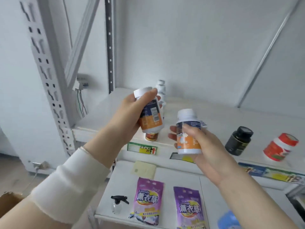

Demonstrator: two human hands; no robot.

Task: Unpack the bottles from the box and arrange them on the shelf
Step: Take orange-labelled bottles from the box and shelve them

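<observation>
My left hand (132, 111) grips a white-capped bottle (151, 115) with a blue and orange label, tilted above the white shelf (222, 123). My right hand (199, 146) grips a second bottle of the same kind (188, 133), held upright in front of the shelf edge. Under the left bottle a small orange-labelled bottle (151, 136) stands on the shelf, mostly hidden. Behind it are white bottles (160, 90), blurred. A corner of the cardboard box (8, 202) shows at the bottom left.
A black bottle (238, 141) and a red-capped bottle (279, 147) stand at the shelf's right. The lower shelf (125, 182) holds two purple lavender pouches (149, 200), a small spray bottle (118, 204) and a blue object (228, 220). Slotted uprights (49, 83) frame the left side.
</observation>
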